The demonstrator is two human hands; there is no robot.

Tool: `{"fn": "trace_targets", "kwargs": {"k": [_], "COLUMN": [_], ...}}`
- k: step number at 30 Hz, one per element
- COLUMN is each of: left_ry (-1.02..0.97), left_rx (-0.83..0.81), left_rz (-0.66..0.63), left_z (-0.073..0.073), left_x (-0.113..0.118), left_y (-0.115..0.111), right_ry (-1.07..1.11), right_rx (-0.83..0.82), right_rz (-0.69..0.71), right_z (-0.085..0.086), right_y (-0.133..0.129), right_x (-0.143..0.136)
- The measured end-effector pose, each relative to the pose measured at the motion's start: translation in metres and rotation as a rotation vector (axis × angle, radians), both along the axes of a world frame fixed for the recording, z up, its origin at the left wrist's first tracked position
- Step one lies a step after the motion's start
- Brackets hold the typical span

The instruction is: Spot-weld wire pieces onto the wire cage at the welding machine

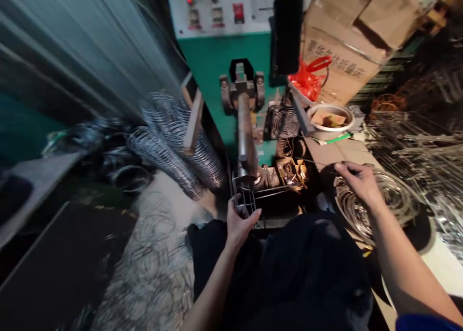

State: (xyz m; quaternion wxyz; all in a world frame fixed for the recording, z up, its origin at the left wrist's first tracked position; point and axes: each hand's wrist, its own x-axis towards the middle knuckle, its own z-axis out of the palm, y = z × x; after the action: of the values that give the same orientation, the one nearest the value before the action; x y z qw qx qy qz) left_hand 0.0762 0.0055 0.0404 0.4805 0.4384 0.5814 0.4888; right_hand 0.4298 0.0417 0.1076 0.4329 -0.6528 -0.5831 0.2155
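Left of the thick, tube-like steel cylinder (246,128) on the green machine (206,61), tall stacks of thin silvery wire rings (173,152) lean together; an elbow brushing them could topple them.

Just below the cylinder's near end, the left hand (238,227) holds a small, openwork silvery wire frame (249,205), its fingers curled at the near end and its thumb spread away. With the thumb so far off, the frame could twist or slip, and its upper end, close under the cylinder, could catch. Should the cylinder come down, those fingers would be near enough to be pinched.

Right of the cylinder lie jumbled small metal parts (289,172), where anything dropped could be lost. Farther right, the right hand (361,181) appears to pinch a thin, straight wire (318,163) between thumb and forefinger; a light hold could let it swing or snag on the round coil of silvery wire (352,210) beneath that hand.
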Motion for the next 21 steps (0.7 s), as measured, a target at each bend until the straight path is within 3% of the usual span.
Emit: {"fn": "trace_targets", "kwargs": {"k": [4,9,14,21], "left_ry": [-0.036,-0.061,-0.055,-0.122], "left_rx": [-0.022,-0.064,-0.062,-0.049], "left_rz": [-0.017,-0.033,-0.037,-0.029], "left_z": [-0.004,-0.003,-0.008,-0.015], "left_x": [-0.009,-0.014,-0.014,-0.009], "left_y": [-0.019,-0.033,-0.035,-0.035], "right_ry": [0.205,0.395,0.377,0.358], "right_rx": [0.019,-0.071,-0.104,-0.165], "right_rz": [0.139,0.259,0.286,0.29], "right_z": [-0.019,-0.055,-0.068,-0.072], "right_y": [0.017,0.018,0.022,0.027], "right_x": [-0.061,-0.106,-0.122,-0.119]}}
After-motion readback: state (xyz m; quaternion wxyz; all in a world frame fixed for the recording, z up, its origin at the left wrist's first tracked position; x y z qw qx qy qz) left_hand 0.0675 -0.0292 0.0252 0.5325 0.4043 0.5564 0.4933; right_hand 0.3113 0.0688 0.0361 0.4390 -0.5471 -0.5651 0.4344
